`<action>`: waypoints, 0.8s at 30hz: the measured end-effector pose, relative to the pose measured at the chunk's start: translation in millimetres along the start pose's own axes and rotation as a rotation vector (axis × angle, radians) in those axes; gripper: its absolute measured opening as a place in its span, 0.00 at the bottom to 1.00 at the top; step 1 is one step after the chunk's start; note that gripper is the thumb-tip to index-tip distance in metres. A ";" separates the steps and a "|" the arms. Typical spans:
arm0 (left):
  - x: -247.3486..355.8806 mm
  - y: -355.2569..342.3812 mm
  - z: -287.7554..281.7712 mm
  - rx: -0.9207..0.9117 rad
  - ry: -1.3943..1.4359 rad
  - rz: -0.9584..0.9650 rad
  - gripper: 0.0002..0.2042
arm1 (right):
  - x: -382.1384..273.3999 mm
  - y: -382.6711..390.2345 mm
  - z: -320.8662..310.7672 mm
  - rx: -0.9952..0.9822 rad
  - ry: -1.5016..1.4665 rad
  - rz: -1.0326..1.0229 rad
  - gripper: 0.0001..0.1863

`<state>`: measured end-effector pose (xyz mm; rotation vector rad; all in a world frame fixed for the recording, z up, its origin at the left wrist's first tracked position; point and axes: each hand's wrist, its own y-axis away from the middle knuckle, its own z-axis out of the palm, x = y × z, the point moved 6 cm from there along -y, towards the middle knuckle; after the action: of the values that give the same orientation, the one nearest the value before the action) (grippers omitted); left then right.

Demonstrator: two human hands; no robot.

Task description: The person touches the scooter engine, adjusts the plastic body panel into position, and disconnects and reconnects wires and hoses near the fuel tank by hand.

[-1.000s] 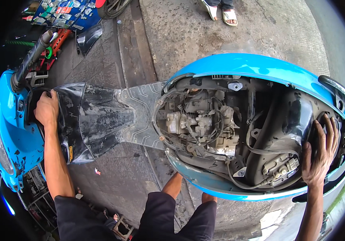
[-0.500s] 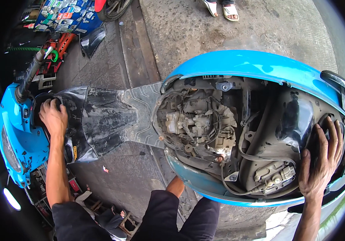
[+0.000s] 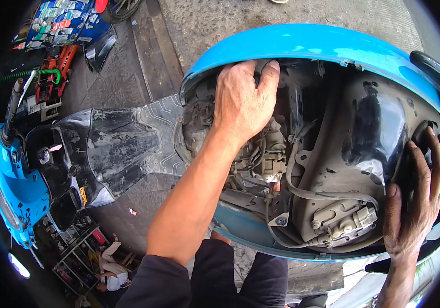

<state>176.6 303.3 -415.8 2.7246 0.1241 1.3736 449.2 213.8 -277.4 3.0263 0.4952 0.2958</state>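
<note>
- Blue scooter body shell [image 3: 333,43]: biggest thing in view, opened up with the engine bay exposed, arching over the top and right of that bay. Likely heavy with the frame under it, stiff along the curved rim, smooth painted plastic that could slip under greasy skin; best taken at the rim edges and the rear end, not at the thin panel faces.
- Black floorboard and leg shield [image 3: 112,143]: left of the shell, with the blue front cowl [image 3: 12,190] farther left again. Dusty, rigid, untouched.
- Engine and carburettor block [image 3: 261,159]: inside the shell, below its upper rim. Hard metal with hoses and wires, probably oily and awkward to hold, small fittings easily damaged.
- Left hand [image 3: 243,105]: laid on the shell's upper inner rim, fingers curled over the edge near the front of the bay, grasping that edge.
- Right hand [image 3: 417,197]: at the shell's rear end, fingers spread and wrapped around the dark tail part, gripping rather than clenched tight.
- Grey latch mechanism [image 3: 345,220]: low in the shell, just left of the right hand.
</note>
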 end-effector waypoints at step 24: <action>30.0 4.8 34.6 0.710 -0.281 0.085 0.21 | 5.4 7.9 11.4 0.046 -0.026 -0.026 0.28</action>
<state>222.4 300.5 -411.8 3.5001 0.5807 1.0908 459.0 207.8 -286.9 3.0609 0.5458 0.2473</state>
